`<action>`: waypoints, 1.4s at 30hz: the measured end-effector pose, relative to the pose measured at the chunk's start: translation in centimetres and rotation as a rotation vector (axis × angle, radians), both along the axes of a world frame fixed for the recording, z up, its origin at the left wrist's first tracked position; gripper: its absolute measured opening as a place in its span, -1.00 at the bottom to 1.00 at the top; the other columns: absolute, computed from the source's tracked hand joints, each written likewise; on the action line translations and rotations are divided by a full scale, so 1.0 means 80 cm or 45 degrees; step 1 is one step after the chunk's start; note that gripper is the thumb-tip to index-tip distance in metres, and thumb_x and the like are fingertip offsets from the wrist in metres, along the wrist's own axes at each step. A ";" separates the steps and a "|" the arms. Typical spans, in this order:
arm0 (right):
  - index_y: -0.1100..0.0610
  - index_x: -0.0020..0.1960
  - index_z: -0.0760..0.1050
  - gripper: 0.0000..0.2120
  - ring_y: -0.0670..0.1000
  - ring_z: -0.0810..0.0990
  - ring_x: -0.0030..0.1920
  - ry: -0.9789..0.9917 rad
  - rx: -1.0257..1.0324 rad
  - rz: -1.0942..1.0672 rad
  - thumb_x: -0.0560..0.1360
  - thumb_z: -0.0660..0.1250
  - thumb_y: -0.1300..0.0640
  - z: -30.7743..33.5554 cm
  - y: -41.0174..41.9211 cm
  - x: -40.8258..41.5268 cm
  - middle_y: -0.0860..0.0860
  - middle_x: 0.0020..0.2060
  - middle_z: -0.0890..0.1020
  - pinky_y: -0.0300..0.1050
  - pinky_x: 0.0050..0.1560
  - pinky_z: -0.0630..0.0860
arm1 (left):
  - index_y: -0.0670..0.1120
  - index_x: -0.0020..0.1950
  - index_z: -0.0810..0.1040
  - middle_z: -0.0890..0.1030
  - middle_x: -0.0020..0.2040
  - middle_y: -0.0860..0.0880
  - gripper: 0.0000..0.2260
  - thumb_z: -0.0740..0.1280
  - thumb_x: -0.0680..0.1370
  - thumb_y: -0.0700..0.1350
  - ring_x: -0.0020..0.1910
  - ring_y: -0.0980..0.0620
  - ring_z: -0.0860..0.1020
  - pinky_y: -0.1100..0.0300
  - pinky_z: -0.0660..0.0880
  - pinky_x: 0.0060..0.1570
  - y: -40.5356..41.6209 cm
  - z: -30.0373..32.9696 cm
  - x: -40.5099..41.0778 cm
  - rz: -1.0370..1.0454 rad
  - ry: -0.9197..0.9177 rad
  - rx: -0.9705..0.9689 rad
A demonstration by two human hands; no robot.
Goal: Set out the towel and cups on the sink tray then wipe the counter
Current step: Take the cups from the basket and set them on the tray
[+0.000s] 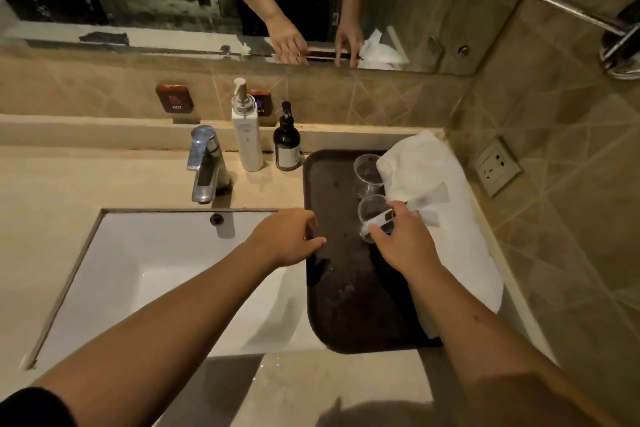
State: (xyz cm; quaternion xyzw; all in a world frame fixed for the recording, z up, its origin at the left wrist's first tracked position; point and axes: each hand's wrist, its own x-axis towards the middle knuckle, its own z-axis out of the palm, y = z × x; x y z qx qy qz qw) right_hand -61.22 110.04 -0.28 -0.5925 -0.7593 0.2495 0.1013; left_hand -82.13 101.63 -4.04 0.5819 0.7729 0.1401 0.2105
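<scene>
The right hand (403, 243) has its grip closed on the rim of a clear plastic cup (375, 217), thumb and fingers pinching the near edge along with what looks like a small wrapped sachet, though that part is too blurred to be sure. The cup stands on the dark rectangular sink tray (346, 305), touching or just beside the folded white towel (440, 218) that lies along the tray's right side and overhangs its far end. A second clear plastic cup (367, 175) stands upright just behind the first, against the towel's far fold. The left hand (287, 239) hovers at the tray's left edge with loosely curled fingers, its grip empty.

The step in hand appears to be seating the near cup. Thin plastic dents easily, so a light pinch is best. It should go down flat on bare tray, clear of the towel's edge so it cannot tip, in line with the far cup. The left hand could steady the tray. The beige stone table (62, 184) around the white basin (173, 270) is not yet wiped.
</scene>
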 end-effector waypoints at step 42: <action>0.04 -0.05 0.56 -0.91 0.00 0.57 -0.18 0.097 0.075 0.079 0.57 0.35 0.03 0.020 -0.027 0.033 -0.04 -0.18 0.62 -0.19 -0.24 0.41 | 0.06 0.16 0.53 0.60 -0.13 0.13 -0.68 0.47 0.49 0.14 -0.14 0.14 0.59 0.19 0.55 -0.11 0.010 -0.014 0.094 0.325 -0.555 0.051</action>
